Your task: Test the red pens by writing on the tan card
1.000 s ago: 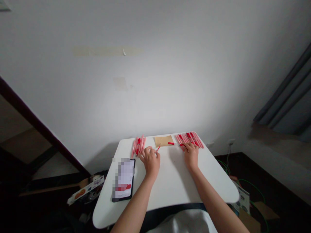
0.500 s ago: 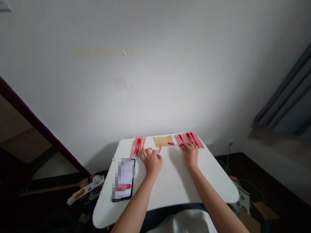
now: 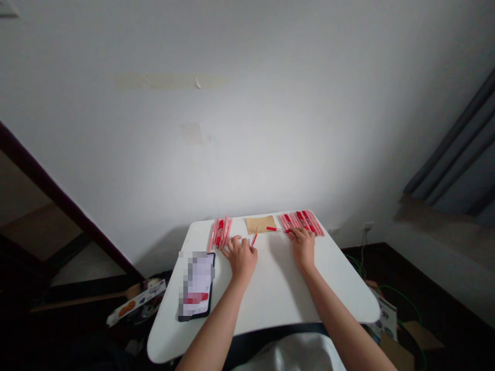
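- I'm seeing phone (image 3: 196, 288) lying nr. L side of table (image 3: 278, 293), poss. limiting L hand (image 3: 242, 256) if it drops back.
- L pen grp (image 3: 220, 233) is lying just beside those fingers.
- L hand's pinching thin red stick (image 3: 254, 240); it's standing steeper vs. 1 s ago, tip now nearer red-ended pen (image 3: 271, 228).
- Tan card (image 3: 263, 222) is lying behind, btwn hands.
- R hand (image 3: 302, 248) is pinching that pen, R pen grp (image 3: 303, 221) crowding it.

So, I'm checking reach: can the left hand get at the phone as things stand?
Probably yes: the phone lies beside the left hand, with only tabletop visible between them, though that hand seems to hold a thin red stick.
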Demonstrator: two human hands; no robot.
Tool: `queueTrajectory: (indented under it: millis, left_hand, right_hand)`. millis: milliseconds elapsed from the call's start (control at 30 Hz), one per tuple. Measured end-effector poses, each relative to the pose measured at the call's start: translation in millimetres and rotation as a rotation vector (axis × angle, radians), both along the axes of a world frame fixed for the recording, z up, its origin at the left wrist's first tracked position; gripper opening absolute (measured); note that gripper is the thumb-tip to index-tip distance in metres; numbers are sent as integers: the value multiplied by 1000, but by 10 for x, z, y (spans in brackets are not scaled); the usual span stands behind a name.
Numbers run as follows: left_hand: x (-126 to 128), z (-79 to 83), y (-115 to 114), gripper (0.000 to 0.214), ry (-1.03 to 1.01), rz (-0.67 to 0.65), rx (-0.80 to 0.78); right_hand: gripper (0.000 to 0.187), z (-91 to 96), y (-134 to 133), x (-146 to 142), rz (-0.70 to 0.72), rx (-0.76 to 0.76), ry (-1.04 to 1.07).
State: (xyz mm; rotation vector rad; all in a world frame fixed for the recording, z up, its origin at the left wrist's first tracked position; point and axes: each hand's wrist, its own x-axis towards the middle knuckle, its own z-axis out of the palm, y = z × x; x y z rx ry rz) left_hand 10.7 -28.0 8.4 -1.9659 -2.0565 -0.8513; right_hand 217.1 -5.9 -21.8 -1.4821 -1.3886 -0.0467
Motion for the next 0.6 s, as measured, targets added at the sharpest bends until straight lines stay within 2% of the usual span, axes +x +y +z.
queueTrajectory:
  millis: [267, 600]
  left_hand:
    - [-6, -33, 11, 10, -7, -8, 4]
    - [8, 11, -5, 10, -7, -15, -3]
  right_hand:
    - [44, 42, -21, -6, 10, -2, -9]
    - [43, 20, -14, -1, 5, -13, -14]
